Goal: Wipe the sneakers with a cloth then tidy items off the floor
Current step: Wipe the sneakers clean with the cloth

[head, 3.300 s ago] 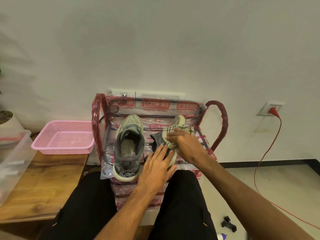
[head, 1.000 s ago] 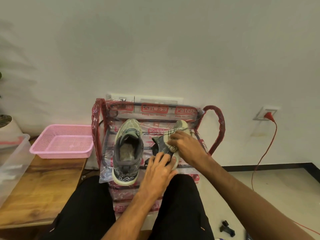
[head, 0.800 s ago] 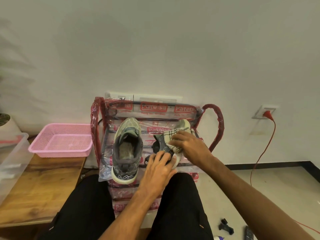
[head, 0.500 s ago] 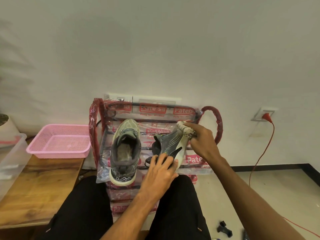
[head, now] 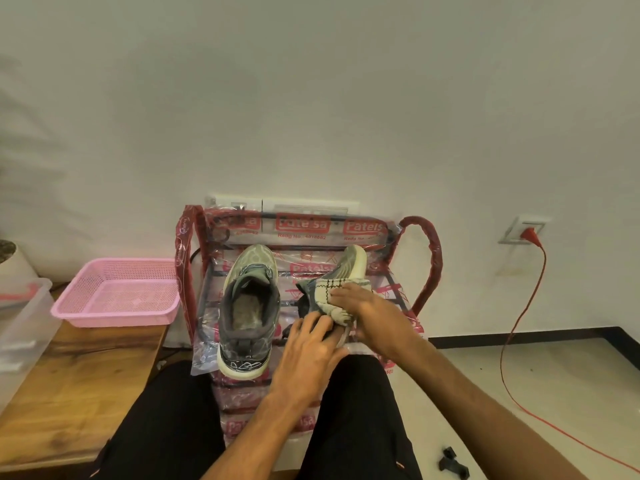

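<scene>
I see the right hand point(head: 367, 311) curled round a cream, dark-checked cloth point(head: 334, 289), bunching it and pressing it against a grey-green mesh sneaker point(head: 351, 265) that lies tipped on its side under that hand. Its long axis runs away from the person: the toe points to the wall beyond the right fingertips, and the heel sits under the left hand point(head: 311, 355), whose fingers lie nearly straight over it, gripping nothing. Left of the left hand stands the second grey-green sneaker point(head: 247, 306), upright, toe also to the wall. Both rest on a red plastic-wrapped metal rack point(head: 433, 252).
</scene>
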{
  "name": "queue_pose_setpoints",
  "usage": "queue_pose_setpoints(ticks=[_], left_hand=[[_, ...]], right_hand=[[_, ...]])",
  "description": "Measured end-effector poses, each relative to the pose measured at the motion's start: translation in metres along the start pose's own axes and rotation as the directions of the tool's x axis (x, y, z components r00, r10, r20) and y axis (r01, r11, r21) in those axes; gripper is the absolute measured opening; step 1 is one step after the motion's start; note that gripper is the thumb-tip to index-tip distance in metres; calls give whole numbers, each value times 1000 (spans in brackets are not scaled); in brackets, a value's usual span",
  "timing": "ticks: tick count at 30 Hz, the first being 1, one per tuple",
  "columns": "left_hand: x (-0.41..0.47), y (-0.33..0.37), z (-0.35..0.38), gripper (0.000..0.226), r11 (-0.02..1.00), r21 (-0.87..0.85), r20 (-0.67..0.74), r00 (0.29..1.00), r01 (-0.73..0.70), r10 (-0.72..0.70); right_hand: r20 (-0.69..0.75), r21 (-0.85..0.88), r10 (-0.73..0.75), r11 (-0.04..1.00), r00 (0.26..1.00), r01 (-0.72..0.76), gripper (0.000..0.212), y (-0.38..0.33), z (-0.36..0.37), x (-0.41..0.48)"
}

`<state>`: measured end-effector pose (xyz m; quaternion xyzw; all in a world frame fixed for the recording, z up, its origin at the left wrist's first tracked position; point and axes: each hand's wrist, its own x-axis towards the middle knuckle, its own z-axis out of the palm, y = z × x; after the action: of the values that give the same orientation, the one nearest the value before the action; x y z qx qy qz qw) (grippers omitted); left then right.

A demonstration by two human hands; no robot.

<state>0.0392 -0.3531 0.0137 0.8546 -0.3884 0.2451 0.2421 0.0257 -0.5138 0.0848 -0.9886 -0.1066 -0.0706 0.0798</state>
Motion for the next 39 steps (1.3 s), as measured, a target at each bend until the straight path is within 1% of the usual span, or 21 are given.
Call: queue_pose_setpoints(ticks=[2, 4, 5, 7, 9, 10, 12, 14, 16, 19, 21, 22, 25, 26, 28, 30, 32, 33, 36, 39], left_hand=[[1, 0, -1, 45, 999, 29, 12, 1000, -22, 21], [3, -1, -2, 45, 999, 35, 18, 999, -33, 32], [2, -1, -2, 45, 999, 30, 18, 999, -31, 31], [1, -3, -2, 42, 1000, 10, 6, 1000, -27, 27], [-1, -4, -3, 41, 999, 8, -3, 999, -39, 39], [0, -2, -3, 43, 999, 20, -1, 999, -51, 51], [4, -1, -3, 46, 996, 49, 12, 997, -74, 73], [7, -1, -2, 47, 996, 54, 16, 998, -66, 65], [6, -4, -3, 44, 998, 32, 19, 999, -48, 47], [2, -6, 0, 37, 999, 30, 1, 999, -46, 46], [1, -3, 3, 40, 998, 36, -18, 998, -60, 61], [2, -2, 5, 42, 997, 41, -21, 997, -72, 73], [4, 1, 5, 48, 994, 65, -39, 995, -84, 87], [4, 0, 4, 47, 995, 57, -44, 996, -79, 81], [1, -3, 3, 43, 997, 40, -41, 997, -64, 65], [0, -5, 4, 37, 998, 31, -42, 997, -62, 63], [-1, -2, 7, 35, 997, 31, -31, 997, -75, 76], [0, 0, 8, 38, 996, 44, -28, 996, -81, 82], [4, 3, 9, 48, 991, 84, -22, 994, -103, 105], [6, 4, 8, 49, 988, 97, -25, 992, -119, 122]], right_hand=[[-79, -89, 16, 996, 997, -23, 66, 15, -1, 4], [-125, -96, 51, 993, 991, -64, 63, 16, -3, 9], [-110, -77, 33, 996, 993, -41, 60, 11, -1, 9], [-43, -33, -70, 997, 997, 69, 57, 2, 4, 5], [-13, -39, -150, 988, 989, 149, 58, 6, 2, 2], [-18, -72, -145, 987, 989, 143, 59, 13, 0, 4], [-53, -143, -83, 987, 995, 74, 57, 23, -5, 14], [-96, -183, -50, 983, 994, 32, 50, 18, -6, 24], [-40, -155, -77, 985, 996, 70, 46, 6, 2, 30], [94, -79, -194, 976, 976, 202, 47, -1, 5, 24], [87, -137, -247, 957, 965, 257, 46, 10, -1, 24], [56, -187, -244, 950, 968, 250, 45, 16, -4, 27], [1, -296, -160, 943, 987, 153, 47, 26, -6, 37], [-12, -289, -148, 947, 989, 139, 48, 23, -4, 39], [6, -216, -149, 965, 989, 146, 47, 12, 5, 36], [32, -141, -225, 964, 974, 227, 48, 5, 11, 25], [45, -145, -291, 945, 956, 295, 49, 10, 7, 17], [31, -182, -298, 937, 954, 299, 50, 16, 5, 17], [3, -342, -217, 917, 976, 205, 52, 32, -5, 27], [-21, -372, -140, 920, 990, 122, 44, 29, -7, 34]])
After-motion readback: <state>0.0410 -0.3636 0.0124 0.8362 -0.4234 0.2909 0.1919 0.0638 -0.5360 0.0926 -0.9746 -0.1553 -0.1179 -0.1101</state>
